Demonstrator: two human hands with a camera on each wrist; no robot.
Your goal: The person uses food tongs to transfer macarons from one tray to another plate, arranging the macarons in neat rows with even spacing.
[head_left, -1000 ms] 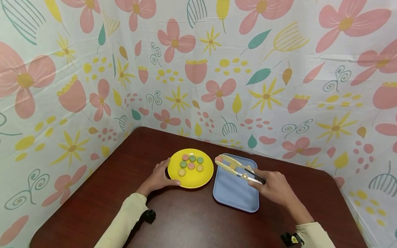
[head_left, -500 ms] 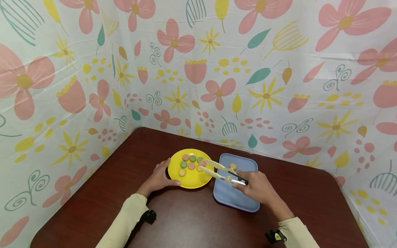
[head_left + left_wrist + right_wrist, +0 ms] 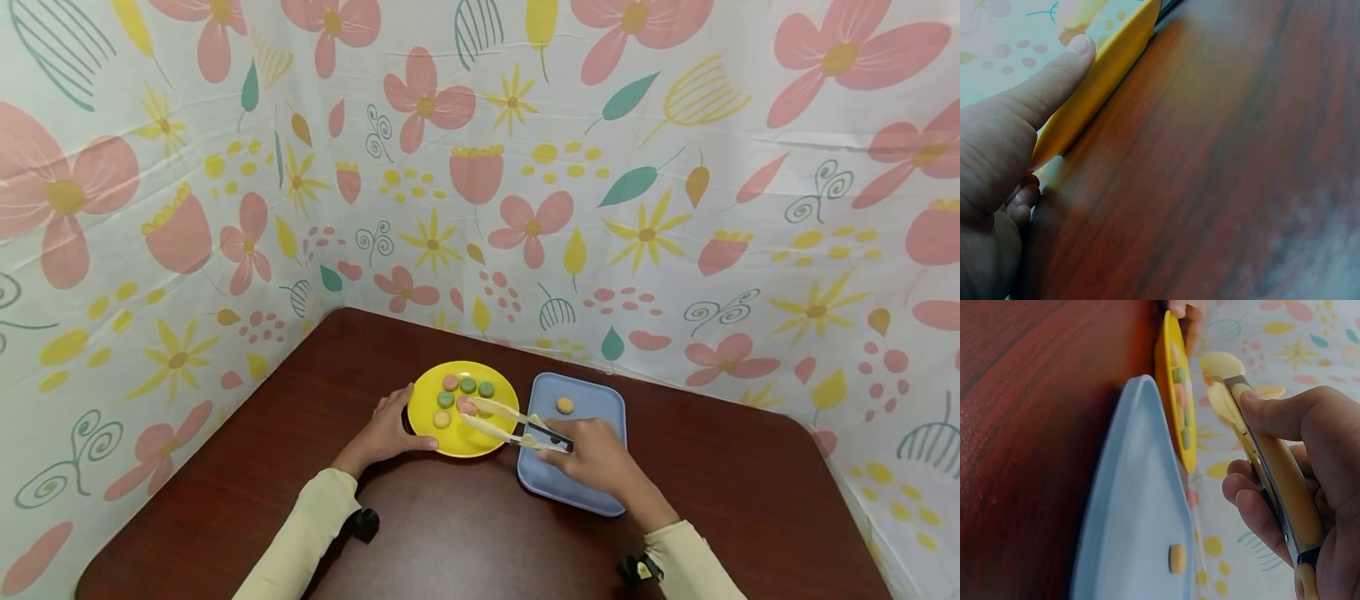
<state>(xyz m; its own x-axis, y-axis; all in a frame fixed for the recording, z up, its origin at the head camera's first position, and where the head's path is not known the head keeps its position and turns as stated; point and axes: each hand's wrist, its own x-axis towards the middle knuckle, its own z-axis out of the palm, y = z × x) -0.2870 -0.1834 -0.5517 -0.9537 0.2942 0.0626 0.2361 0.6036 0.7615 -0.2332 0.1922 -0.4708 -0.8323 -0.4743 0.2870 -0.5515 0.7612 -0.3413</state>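
My left hand (image 3: 392, 427) grips the near-left rim of a round yellow plate (image 3: 480, 446); in the left wrist view its thumb lies along the edge, with fingers underneath. My right hand (image 3: 592, 457) holds tongs (image 3: 491, 431) with cream tips and metal arms. Their tips reach over the middle of the plate, with a pink macaron (image 3: 467, 406) at them, overlapping another pink one. Around it on the plate lie a green macaron (image 3: 446, 400), a cream macaron (image 3: 442, 419) and several more. In the right wrist view, my thumb and fingers wrap the tongs' handle (image 3: 1291, 494).
A blue rectangular tray (image 3: 570, 492) lies right of the plate, under my right hand. One yellow macaron (image 3: 565, 405) sits near its far end. The dark wooden table (image 3: 450, 533) meets a floral cloth (image 3: 480, 208) at the back and left.
My right hand has moved left with the tongs, carrying the pink macaron from above the tray to over the middle of the plate. My left hand stays on the rim.
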